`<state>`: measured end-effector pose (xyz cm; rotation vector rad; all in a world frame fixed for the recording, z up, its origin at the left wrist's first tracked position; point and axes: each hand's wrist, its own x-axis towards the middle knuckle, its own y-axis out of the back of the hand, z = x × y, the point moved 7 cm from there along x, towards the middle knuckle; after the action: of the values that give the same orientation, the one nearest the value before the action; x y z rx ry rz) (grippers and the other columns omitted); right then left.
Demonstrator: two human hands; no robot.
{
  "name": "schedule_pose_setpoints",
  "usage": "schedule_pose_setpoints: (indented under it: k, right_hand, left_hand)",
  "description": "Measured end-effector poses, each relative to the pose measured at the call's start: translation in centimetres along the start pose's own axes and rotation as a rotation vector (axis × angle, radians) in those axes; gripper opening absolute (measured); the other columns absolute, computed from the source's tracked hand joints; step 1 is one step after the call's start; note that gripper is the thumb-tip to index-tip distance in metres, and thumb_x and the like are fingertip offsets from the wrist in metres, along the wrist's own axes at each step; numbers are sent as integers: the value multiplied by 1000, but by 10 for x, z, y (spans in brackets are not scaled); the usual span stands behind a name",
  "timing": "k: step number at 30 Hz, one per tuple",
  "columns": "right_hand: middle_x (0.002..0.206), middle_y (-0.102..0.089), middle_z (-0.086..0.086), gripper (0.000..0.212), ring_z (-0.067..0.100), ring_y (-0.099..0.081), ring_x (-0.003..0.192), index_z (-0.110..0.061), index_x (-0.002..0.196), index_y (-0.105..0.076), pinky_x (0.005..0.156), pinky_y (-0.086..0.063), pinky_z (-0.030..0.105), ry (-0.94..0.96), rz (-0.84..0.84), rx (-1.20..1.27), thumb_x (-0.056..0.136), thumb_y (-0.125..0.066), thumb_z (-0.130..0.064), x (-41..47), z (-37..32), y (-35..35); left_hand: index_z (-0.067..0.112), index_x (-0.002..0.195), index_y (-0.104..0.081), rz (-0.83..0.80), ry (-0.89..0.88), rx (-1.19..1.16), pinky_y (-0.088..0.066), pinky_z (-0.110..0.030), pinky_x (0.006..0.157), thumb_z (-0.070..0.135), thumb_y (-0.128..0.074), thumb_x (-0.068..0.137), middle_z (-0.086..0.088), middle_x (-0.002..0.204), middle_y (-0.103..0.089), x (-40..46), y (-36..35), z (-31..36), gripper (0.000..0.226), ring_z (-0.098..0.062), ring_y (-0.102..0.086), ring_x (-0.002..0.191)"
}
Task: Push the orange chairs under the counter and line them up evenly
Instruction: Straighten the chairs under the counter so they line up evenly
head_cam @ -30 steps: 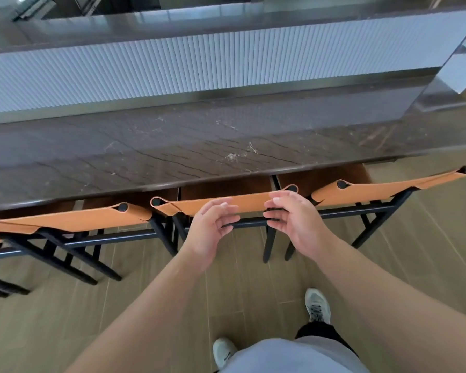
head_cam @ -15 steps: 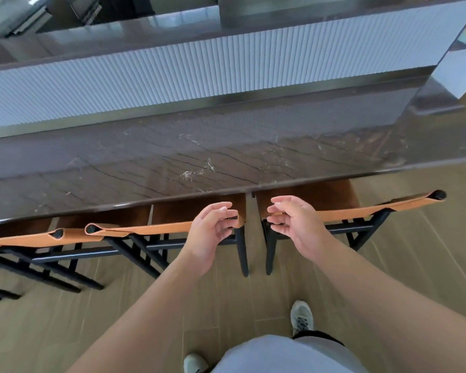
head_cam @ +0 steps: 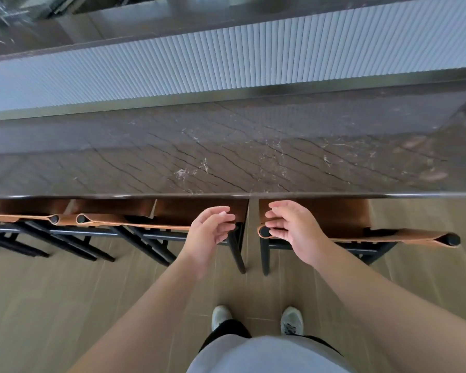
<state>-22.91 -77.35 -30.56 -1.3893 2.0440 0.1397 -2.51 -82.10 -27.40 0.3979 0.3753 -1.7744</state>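
Observation:
Three orange chairs with black frames stand in a row, their seats under the dark marble counter point(head_cam: 226, 157). The left chair point(head_cam: 16, 218) and middle chair point(head_cam: 135, 223) have backrest ends almost touching. A narrow gap separates the middle chair from the right chair point(head_cam: 388, 236). My left hand point(head_cam: 210, 232) hovers with loosely curled fingers at the right end of the middle chair's backrest and holds nothing. My right hand point(head_cam: 291, 227) rests its fingers on the left end of the right chair's backrest.
A ribbed white panel point(head_cam: 226, 60) runs along the far side of the counter. Pale wood-look floor point(head_cam: 65, 305) lies behind the chairs. My two feet in light shoes point(head_cam: 256, 320) stand just behind the gap between the chairs.
Both hands left the middle chair's backrest; the left went to its right end, the right to the neighbouring chair. The chairs sit deeper under the counter, and the view shifted right.

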Motion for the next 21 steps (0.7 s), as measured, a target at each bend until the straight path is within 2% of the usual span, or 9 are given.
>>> schedule_pose_setpoints:
  k: [4, 10, 12, 15, 18, 21]
  right_hand:
    - [89, -72, 4, 11, 22, -70, 85, -15, 98, -68, 81, -58, 36, -24, -4, -30, 96, -58, -16, 10, 8, -1]
    - [97, -70, 6, 9, 18, -69, 85, -18, 100, -67, 74, -55, 29, -57, 65, -134, 94, -61, -16, 27, 17, -1]
    - [99, -68, 2, 11, 16, -67, 87, -23, 101, -65, 74, -53, 27, -9, 84, -356, 91, -61, -20, 31, 18, -2]
    - [102, -59, -8, 22, 12, -61, 89, -25, 109, -61, 75, -46, 25, 173, 50, -954, 87, -62, -28, 35, 19, -11]
    - [112, -51, -3, 37, 17, -54, 101, -20, 123, -58, 84, -48, 30, 292, -31, -1294, 87, -64, -29, 36, 30, -26]
    - [115, -50, 1, 35, 24, -50, 104, -18, 121, -56, 85, -49, 37, 343, -51, -1521, 87, -63, -20, 38, 44, -32]
  left_hand:
    - [27, 101, -73, -64, -23, 199, -47, -36, 93, 35, -64, 77, -3, 107, -73, 5, -10, -2, 27, -20, -67, 102]
    - [28, 100, -73, -56, 31, 202, -48, -44, 101, 34, -66, 75, 0, 105, -74, 35, -4, -7, 26, -25, -67, 106]
    - [28, 100, -72, -47, 39, 225, -51, -42, 99, 31, -67, 81, 2, 103, -74, 48, 3, -11, 20, -27, -66, 107]
    - [32, 102, -67, -44, -8, 406, -50, -33, 95, 25, -64, 92, 12, 105, -67, 67, 14, -19, 13, -17, -64, 108]
    - [36, 115, -58, -83, -112, 677, -44, -29, 98, 29, -62, 92, 24, 113, -52, 79, 20, -23, 24, -9, -55, 115]
    - [26, 129, -56, -168, -227, 994, -39, -34, 106, 31, -59, 91, 13, 128, -51, 89, 24, -32, 38, -13, -46, 124]
